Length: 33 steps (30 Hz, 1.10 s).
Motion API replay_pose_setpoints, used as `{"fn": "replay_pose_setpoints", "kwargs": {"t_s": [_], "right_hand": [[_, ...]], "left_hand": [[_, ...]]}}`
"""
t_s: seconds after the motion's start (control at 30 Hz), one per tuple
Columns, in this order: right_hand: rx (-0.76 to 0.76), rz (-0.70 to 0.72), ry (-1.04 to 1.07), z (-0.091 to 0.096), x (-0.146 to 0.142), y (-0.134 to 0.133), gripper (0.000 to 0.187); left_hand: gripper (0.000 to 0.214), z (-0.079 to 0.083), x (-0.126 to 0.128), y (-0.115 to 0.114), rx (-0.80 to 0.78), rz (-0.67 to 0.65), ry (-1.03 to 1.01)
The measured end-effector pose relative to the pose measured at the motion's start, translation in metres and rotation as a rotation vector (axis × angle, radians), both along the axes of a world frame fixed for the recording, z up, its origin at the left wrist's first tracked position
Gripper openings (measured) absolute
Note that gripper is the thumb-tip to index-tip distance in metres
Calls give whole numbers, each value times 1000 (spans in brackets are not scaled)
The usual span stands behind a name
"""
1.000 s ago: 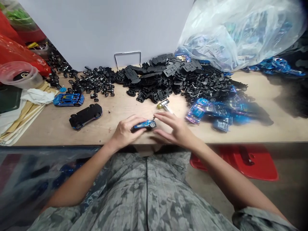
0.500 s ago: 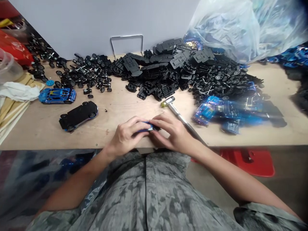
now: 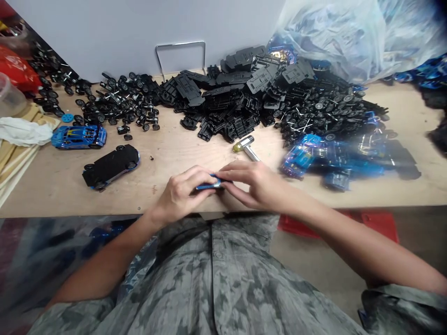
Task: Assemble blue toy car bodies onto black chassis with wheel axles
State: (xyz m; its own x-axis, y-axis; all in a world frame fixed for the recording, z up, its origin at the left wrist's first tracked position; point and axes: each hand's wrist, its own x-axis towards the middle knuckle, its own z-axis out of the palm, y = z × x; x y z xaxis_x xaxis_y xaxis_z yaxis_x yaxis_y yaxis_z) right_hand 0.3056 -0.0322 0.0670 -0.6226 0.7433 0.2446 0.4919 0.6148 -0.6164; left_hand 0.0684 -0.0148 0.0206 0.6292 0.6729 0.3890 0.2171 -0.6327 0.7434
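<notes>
Between my two hands, near the table's front edge, is a small blue toy car body (image 3: pixel 208 186), mostly hidden by the fingers. My left hand (image 3: pixel 183 191) is closed around its left end. The fingers of my right hand (image 3: pixel 249 180) pinch its right end, where something dark shows beneath. Just beyond my right hand lies a hammer (image 3: pixel 243 145) with a yellowish face, its handle partly covered by that hand. To the left, a toy car (image 3: pixel 111 166) rests with its black underside up, and a blue toy car (image 3: pixel 79 137) stands on its wheels behind it.
Black chassis plates (image 3: pixel 230 88) are heaped at the back. Wheel axles (image 3: pixel 129 100) lie to their left, and more wheels (image 3: pixel 331 109) to their right. Blue car bodies (image 3: pixel 300 156) sit at the right, partly blurred. A plastic bag (image 3: pixel 335 42) fills the back right corner.
My right hand has shifted slightly, its forearm now covering more of the hammer handle. Both hands stay on the toy car body. The whole view has tilted a little.
</notes>
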Motion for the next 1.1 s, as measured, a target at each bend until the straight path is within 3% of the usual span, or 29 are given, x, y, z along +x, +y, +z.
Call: {"fn": "replay_pose_setpoints", "kwargs": {"t_s": [0.13,0.3,0.5,0.57,0.83,1.1], "right_hand": [[90,29,21,1,-1,-3,21],[305,-48,6,-16,-6,-19,17],[34,-126,161,-15,-5,-16,20],[36,-91,80,-7,-4,-9,20],[78,146,-590,35,-17,10,28],[178,201,-736,38,-33,16,28]], "left_hand": [[16,-2,-1,-1,9,40,17],[24,-8,-1,-4,-79,132,22],[25,-10,-2,-3,-86,121,-9],[25,-9,-2,-2,-90,108,-4],[31,-7,-1,-2,-184,149,-33],[34,-11,-1,-3,-267,160,-64]]}}
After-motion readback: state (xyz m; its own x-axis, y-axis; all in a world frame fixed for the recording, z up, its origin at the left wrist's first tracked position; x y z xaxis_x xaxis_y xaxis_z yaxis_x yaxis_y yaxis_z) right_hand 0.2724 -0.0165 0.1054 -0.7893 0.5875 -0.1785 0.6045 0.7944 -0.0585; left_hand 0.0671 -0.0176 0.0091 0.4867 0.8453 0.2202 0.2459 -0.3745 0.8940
